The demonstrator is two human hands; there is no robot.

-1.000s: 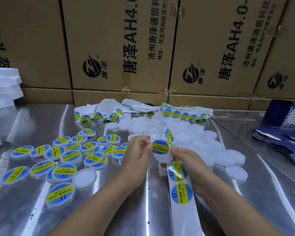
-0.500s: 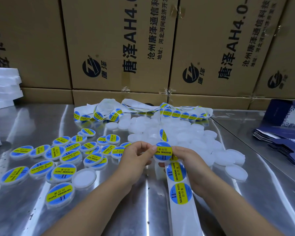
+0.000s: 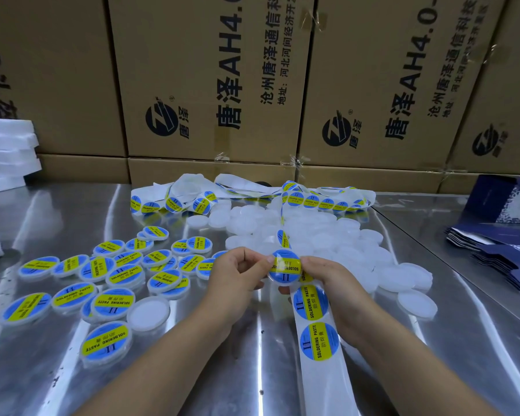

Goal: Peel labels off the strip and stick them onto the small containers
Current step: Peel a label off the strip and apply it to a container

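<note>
A small round white container [image 3: 284, 270] with a blue and yellow label on its face is held between both hands above the steel table. My left hand [image 3: 237, 276] grips its left edge, thumb on the label. My right hand [image 3: 327, 283] holds its right edge. The white label strip [image 3: 320, 340] runs from under my right hand toward me, with two round labels showing. Behind the hands lies a heap of unlabelled white containers [image 3: 327, 235]. Several labelled containers [image 3: 111, 277] lie spread to the left.
More coiled label strip [image 3: 252, 196] lies at the back of the table [image 3: 252, 370]. Cardboard boxes [image 3: 210, 85] form a wall behind. White foam pieces [image 3: 6, 151] are stacked at the far left. Dark blue flat cartons [image 3: 499, 244] lie at the right.
The container has turned so its labelled face points toward me and has dropped a little lower. My left thumb now rests on the label. The strip stays under my right hand.
</note>
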